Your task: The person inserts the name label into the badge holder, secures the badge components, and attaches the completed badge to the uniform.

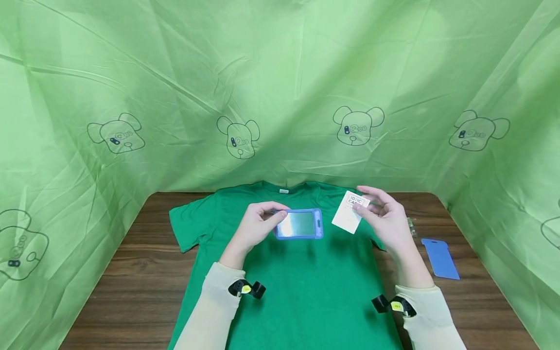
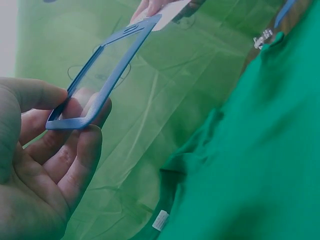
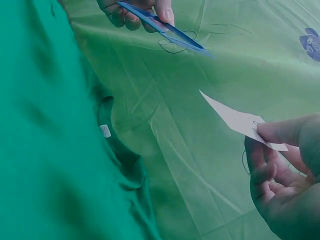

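Note:
My left hand [image 1: 259, 221] pinches a blue-framed card holder [image 1: 318, 224] by one end, thumb on its face and fingers beneath. In the left wrist view the card holder [image 2: 105, 95] has a clear window and a slot at its far end. Held between my right thumb and fingers is a white card [image 1: 347, 218] printed "ID/IC CARD". My right hand [image 1: 385, 218] grips it near one edge, a short way right of the holder. In the right wrist view the card [image 3: 235, 120] tilts in the pinch, apart from the holder [image 3: 165, 30].
A green T-shirt [image 1: 306, 291] is spread on the brown wooden table [image 1: 144, 272] under both hands. A flat blue panel [image 1: 439, 258] lies at the right, near a small clear or metallic item [image 1: 411, 227] partly hidden by my right hand. Green cloth [image 1: 280, 97] walls the back and sides.

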Demonstrator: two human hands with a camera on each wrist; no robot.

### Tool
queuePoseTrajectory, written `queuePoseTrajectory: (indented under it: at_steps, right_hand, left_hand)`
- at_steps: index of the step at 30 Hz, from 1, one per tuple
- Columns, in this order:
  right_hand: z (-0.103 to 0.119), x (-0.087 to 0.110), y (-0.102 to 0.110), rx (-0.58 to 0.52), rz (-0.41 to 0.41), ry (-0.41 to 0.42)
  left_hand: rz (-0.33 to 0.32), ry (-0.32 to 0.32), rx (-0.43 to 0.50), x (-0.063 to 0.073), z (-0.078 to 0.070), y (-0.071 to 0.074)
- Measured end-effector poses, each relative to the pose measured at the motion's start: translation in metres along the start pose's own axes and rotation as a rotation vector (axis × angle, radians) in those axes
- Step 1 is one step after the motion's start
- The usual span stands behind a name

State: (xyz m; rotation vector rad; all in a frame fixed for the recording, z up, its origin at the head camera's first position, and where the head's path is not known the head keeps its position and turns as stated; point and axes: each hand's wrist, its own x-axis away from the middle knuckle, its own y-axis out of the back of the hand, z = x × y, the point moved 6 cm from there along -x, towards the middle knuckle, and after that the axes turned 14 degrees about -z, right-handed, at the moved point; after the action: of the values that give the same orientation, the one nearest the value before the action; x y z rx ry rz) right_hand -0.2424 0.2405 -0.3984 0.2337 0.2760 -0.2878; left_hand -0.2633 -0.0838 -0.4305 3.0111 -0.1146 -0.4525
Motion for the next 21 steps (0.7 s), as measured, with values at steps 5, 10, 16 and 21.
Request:
queuePoseTrajectory:
  at_steps: [5, 10, 16, 21]
  right_hand:
    - [0.005, 0.003, -0.001, 0.02, 0.044, 0.019]
    - [0.01, 0.005, -0.002, -0.045, 0.051, 0.009]
    - [0.014, 0.008, -0.005, -0.189, 0.082, -0.089]
    - [0.015, 0.009, -0.007, -0.209, 0.121, -0.1]
  left_hand:
    - [-0.001, -0.005, 0.01, 0.0, 0.001, 0.0]
    - [-0.011, -0.005, -0.003, 0.0, 0.001, 0.0]
    - [-0.023, 0.01, 0.001, 0.0, 0.001, 0.001]
    - [-0.035, -0.002, 0.011, -0.001, -0.001, 0.002]
